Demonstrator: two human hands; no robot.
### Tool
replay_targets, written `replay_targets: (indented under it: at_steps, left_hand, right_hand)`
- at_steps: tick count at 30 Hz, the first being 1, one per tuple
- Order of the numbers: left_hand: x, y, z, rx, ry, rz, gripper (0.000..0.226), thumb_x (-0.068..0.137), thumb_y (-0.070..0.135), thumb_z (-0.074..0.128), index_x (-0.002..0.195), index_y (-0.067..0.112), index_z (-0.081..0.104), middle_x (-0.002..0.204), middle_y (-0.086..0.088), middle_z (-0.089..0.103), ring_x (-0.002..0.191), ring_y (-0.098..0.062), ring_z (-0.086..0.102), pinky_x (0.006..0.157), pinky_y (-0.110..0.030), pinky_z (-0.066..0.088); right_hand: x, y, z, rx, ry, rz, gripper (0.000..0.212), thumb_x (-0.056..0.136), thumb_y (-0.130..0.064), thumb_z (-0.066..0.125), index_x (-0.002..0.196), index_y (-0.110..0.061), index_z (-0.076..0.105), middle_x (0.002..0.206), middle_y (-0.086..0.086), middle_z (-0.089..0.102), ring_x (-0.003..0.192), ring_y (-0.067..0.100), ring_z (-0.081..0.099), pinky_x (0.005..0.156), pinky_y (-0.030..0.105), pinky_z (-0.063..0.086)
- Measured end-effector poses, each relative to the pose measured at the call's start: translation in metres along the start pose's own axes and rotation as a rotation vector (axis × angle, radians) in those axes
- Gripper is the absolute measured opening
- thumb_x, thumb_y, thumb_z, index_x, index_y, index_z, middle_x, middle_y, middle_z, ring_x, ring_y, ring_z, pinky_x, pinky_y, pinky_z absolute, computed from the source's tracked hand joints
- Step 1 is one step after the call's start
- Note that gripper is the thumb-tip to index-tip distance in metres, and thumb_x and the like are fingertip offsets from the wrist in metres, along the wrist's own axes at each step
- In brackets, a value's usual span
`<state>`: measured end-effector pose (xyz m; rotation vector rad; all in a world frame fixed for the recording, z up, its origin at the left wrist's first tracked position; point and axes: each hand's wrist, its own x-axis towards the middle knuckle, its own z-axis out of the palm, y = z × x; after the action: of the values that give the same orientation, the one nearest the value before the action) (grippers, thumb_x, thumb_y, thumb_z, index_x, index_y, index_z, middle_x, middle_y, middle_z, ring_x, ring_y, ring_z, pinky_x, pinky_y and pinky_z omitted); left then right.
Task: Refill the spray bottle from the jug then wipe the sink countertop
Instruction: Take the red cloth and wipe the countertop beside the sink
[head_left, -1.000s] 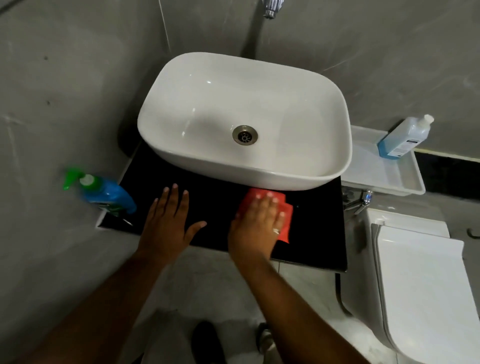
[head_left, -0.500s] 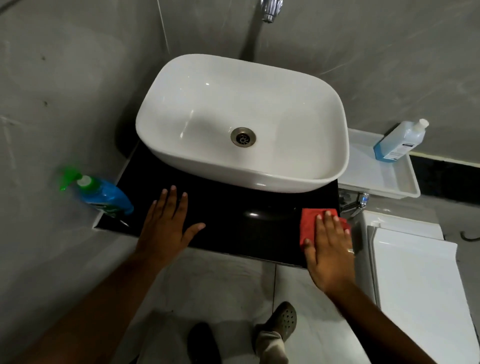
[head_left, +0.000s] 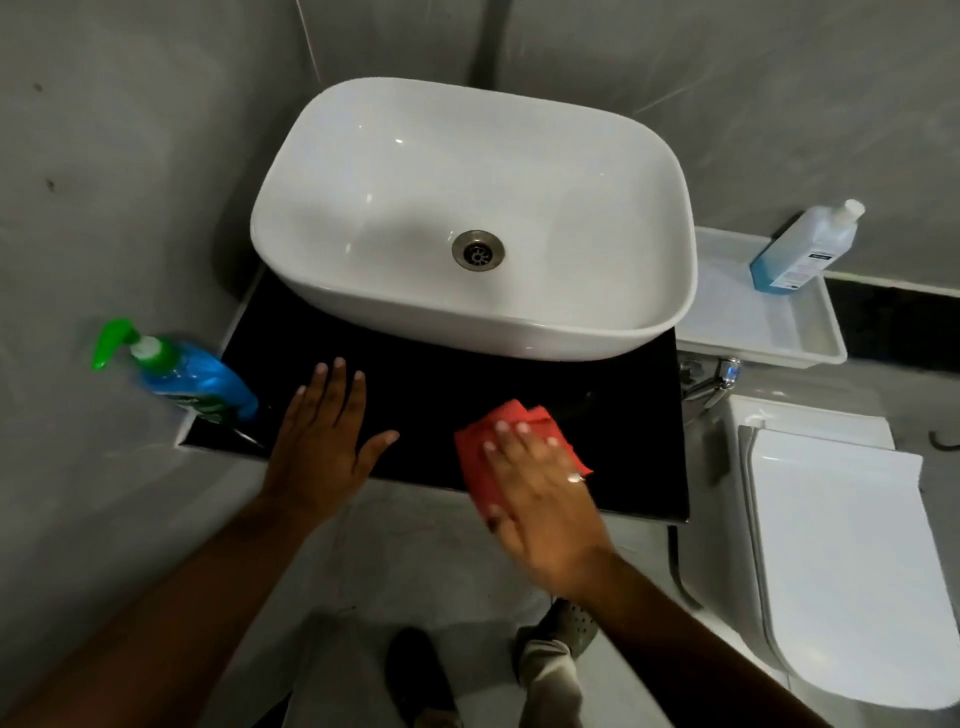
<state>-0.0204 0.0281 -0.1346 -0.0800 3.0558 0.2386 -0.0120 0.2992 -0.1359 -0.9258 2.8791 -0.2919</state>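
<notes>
With the spray bottle (head_left: 192, 375) standing capped left of the sink (head_left: 470, 218), refilling looks done, and wiping is proceeding: the left hand (head_left: 324, 441) is bracing flat, fingers spread, while the right hand (head_left: 540, 483) is pressing a red cloth (head_left: 480, 457) flat-fingered onto the counter (head_left: 431, 405) below the sink, its right part seemingly left.

bottles 2: spray bottle (head_left: 192, 376), jug (head_left: 802, 249) | cloth (head_left: 483, 462) 1 | sink (head_left: 415, 291) 1 | tray (head_left: 779, 345) 1

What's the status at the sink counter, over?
Left hand flat and open on black countertop. Right hand pressing red cloth flat on it, mid-wipe. Spray bottle at counter's left end, clear of cloth.
</notes>
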Motion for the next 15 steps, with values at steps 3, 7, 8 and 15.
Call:
replay_targets:
  at_steps: [3, 7, 8, 15]
  left_hand:
    - [-0.001, 0.000, 0.000, 0.018, 0.007, 0.001, 0.087, 0.089, 0.066, 0.009, 0.142, 0.002, 0.035, 0.151, -0.024, 0.031, 0.142, -0.039, 0.023, 0.114, -0.052, 0.022]
    - [-0.001, -0.001, 0.002, 0.029, 0.017, 0.002, 0.084, 0.090, 0.064, 0.012, 0.142, 0.002, 0.035, 0.151, -0.024, 0.031, 0.143, -0.038, 0.023, 0.115, -0.052, 0.020]
    - [-0.001, -0.001, 0.003, 0.030, 0.020, 0.003, 0.082, 0.090, 0.064, 0.013, 0.142, 0.003, 0.034, 0.151, -0.023, 0.031, 0.143, -0.038, 0.023, 0.115, -0.051, 0.020]
    - [0.000, -0.004, 0.010, 0.051, 0.049, 0.002, 0.078, 0.091, 0.061, 0.020, 0.144, 0.005, 0.032, 0.152, -0.022, 0.030, 0.143, -0.036, 0.022, 0.115, -0.051, 0.019]
  right_hand:
    - [-0.041, 0.059, -0.015, 0.023, -0.009, 0.226, 0.068, 0.090, -0.043, 0.035, 0.151, -0.021, 0.014, 0.159, 0.005, 0.012, 0.148, 0.024, 0.008, 0.120, 0.047, 0.007]
    - [-0.035, 0.076, -0.023, 0.025, 0.079, 0.502, 0.067, 0.090, -0.044, 0.025, 0.148, -0.010, 0.026, 0.157, 0.012, 0.019, 0.147, 0.030, 0.013, 0.119, 0.051, 0.009]
    - [-0.023, 0.069, -0.021, 0.003, 0.116, 0.597, 0.069, 0.089, -0.043, 0.024, 0.147, -0.007, 0.027, 0.157, 0.016, 0.021, 0.146, 0.032, 0.014, 0.119, 0.050, 0.007]
    - [0.072, -0.033, 0.005, 0.038, 0.137, 0.691, 0.071, 0.091, -0.037, 0.039, 0.149, -0.005, 0.015, 0.159, 0.019, 0.009, 0.147, 0.033, 0.002, 0.117, 0.049, -0.006]
